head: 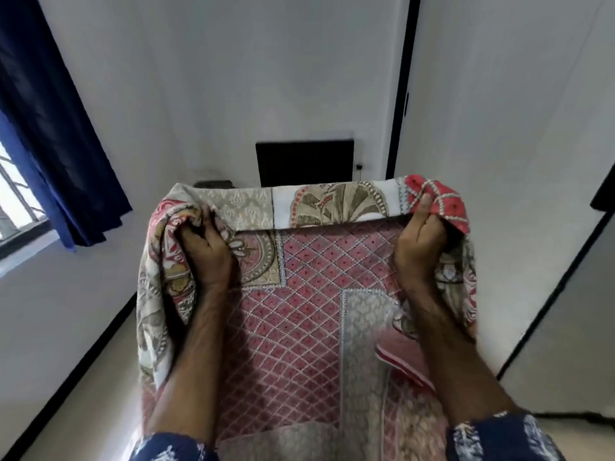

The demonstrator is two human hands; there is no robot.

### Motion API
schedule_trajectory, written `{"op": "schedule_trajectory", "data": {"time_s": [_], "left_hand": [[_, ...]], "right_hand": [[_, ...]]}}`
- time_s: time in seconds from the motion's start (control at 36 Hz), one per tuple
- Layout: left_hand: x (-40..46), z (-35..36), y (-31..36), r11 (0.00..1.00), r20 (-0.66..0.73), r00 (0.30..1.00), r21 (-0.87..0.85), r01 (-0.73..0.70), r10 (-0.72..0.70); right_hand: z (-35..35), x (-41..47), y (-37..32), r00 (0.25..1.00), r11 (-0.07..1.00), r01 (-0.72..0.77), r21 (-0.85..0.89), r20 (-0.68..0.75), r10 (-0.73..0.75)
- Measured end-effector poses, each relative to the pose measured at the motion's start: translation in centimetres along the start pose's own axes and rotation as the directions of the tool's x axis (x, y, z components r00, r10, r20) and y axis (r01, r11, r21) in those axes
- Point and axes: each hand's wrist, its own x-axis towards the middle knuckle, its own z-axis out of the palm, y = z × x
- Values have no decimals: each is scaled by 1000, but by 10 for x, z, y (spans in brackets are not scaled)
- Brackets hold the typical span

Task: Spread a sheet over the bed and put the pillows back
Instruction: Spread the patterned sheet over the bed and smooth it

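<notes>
The person holds a patterned cotton sheet (pixel 309 294), printed in pink diamond lattice with beige and olive paisley panels, raised in front of the chest. The left hand (pixel 208 251) has its fingers curled tight round a bunched corner of the fabric near the sheet's upper left. The right hand (pixel 421 244) pinches and grips the upper right corner, where a red check patch folds over the knuckles. Each grip is fully closed on cloth. Between the hands the top hem is pulled fairly taut and turned over towards the person; the rest hangs down between the forearms, past the blue patterned sleeves (pixel 506 437).

No bed and no pillows show in the head view, so how near the sheet is to the mattress cannot be told. Beyond the sheet are white walls, a dark rectangular panel (pixel 304 163) against the far wall, a navy blue curtain (pixel 56 134) by a window at the left, and pale floor.

Judging from this, spreading has hardly begun. The risks lie in the bunching: the gathered fabric in the left hand may keep folds trapped, so the sheet would open unevenly or land twisted. A loose hold on the right corner could let it slip during a throw. The hanging part might also drag on the floor.
</notes>
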Motion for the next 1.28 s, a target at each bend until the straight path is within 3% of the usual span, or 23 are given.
{"op": "schedule_trajectory", "data": {"time_s": [0.08,0.31,0.42,0.67,0.86,1.14,1.28], "left_hand": [[-8,-5,-40,998,59,998,53,35,-38],[1,5,-140,964,250,954,244,103,-165],[19,15,-185,941,340,913,317,116,-227],[64,50,-233,939,442,896,328,-105,-54],[83,97,-266,923,430,902,361,-130,-41],[62,164,-350,901,451,829,411,137,-331],[56,196,-392,852,427,804,493,177,-414]], "right_hand": [[2,-18,28,999,996,-39,-85,-8,39],[43,-63,77,997,927,39,-372,82,-9],[67,-73,92,989,913,-41,-407,111,94],[122,-52,118,994,904,-3,-428,99,50],[169,-9,152,997,929,8,-371,79,24],[224,1,257,969,928,-139,-345,146,200],[235,5,313,955,907,-179,-382,153,253]]}}
